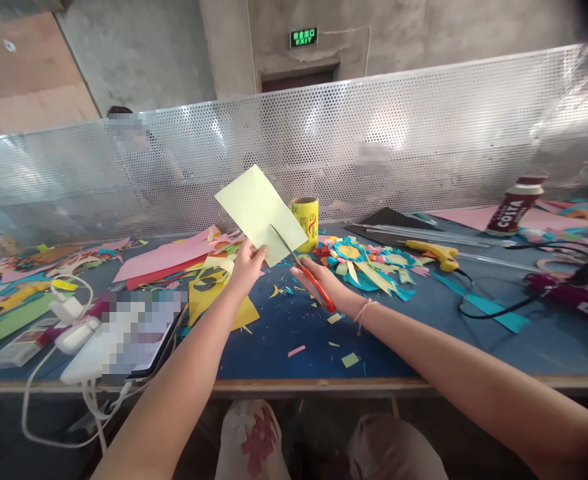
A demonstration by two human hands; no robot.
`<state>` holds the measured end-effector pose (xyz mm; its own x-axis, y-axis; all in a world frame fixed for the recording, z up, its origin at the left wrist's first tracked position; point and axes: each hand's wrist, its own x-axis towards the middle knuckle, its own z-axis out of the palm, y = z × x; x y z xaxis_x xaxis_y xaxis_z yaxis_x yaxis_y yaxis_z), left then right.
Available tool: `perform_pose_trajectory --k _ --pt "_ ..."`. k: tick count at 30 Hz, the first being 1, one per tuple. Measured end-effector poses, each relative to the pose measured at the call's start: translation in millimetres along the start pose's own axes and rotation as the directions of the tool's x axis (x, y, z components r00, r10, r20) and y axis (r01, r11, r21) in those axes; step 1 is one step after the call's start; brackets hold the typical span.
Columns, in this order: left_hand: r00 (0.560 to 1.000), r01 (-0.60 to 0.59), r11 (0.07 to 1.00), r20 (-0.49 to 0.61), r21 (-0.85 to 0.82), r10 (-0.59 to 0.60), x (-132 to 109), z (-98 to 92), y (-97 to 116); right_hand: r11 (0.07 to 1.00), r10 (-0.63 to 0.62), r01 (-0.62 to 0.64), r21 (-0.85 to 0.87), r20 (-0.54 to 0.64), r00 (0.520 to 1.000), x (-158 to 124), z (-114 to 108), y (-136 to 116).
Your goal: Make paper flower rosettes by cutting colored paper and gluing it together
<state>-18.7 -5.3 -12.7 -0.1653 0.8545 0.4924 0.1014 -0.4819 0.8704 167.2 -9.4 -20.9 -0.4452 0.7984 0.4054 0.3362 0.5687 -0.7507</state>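
My left hand (247, 267) pinches the lower edge of a pale yellow-green sheet of paper (259, 207), held up above the table. In my right hand (319, 283) is a pair of scissors (318, 290) with red handles. The blades point up and left and overlap the lower right part of the sheet; I cannot tell whether they are cutting it. Behind my right hand stands a yellow tape roll (307, 223). Blue and yellow paper rosettes (351, 252) lie to its right. A yellow paper piece with cut-outs (209, 290) lies beside my left forearm.
A perforated metal screen (324, 147) borders the table's back. To the right are a yellow glue gun (434, 255) with a black cable and a dark red bottle (515, 207). A tablet (157, 340) and white cables (29, 407) occupy the left front. Paper scraps (350, 360) lie scattered.
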Motion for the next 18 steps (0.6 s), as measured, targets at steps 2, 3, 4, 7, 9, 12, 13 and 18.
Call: perform_pose_trajectory --k 2,3,4,7,9,12,13,18 --pt "1.000 0.002 0.999 0.026 -0.045 -0.001 -0.4 0.3 1.4 1.000 -0.002 0.002 -0.002 0.006 1.000 -0.3 -0.4 0.2" --pt "0.999 0.004 0.998 0.033 -0.061 -0.002 -0.6 0.3 2.1 1.000 -0.004 0.004 -0.001 0.010 1.000 -0.5 -0.5 0.1" --pt "0.999 0.004 0.998 0.033 -0.065 -0.002 -0.8 0.3 2.6 1.000 -0.006 0.006 0.002 0.014 1.000 -0.7 -0.6 -0.1" --pt "1.000 -0.002 0.999 0.019 -0.032 0.003 -0.7 -0.3 2.7 1.000 -0.014 0.013 0.011 0.010 1.000 -0.9 -0.6 -0.7" --pt "1.000 -0.007 1.000 0.027 -0.030 0.008 -0.3 -0.7 1.6 1.000 -0.014 0.014 0.014 0.001 1.000 -0.9 -0.6 -1.2" --pt "0.999 -0.009 0.999 0.053 -0.047 0.012 0.2 -0.4 -0.4 0.999 0.006 -0.007 0.051 0.023 1.000 -1.6 -1.2 -2.7" --pt "0.998 -0.012 0.999 0.063 -0.046 0.014 0.1 0.0 -0.8 0.998 0.012 -0.014 0.067 0.035 0.999 -2.0 -1.5 -3.4" --pt "0.994 -0.039 0.999 0.098 -0.029 0.042 -1.1 2.3 -0.1 0.992 0.029 -0.033 0.124 0.036 0.999 -3.2 -2.4 -6.0"
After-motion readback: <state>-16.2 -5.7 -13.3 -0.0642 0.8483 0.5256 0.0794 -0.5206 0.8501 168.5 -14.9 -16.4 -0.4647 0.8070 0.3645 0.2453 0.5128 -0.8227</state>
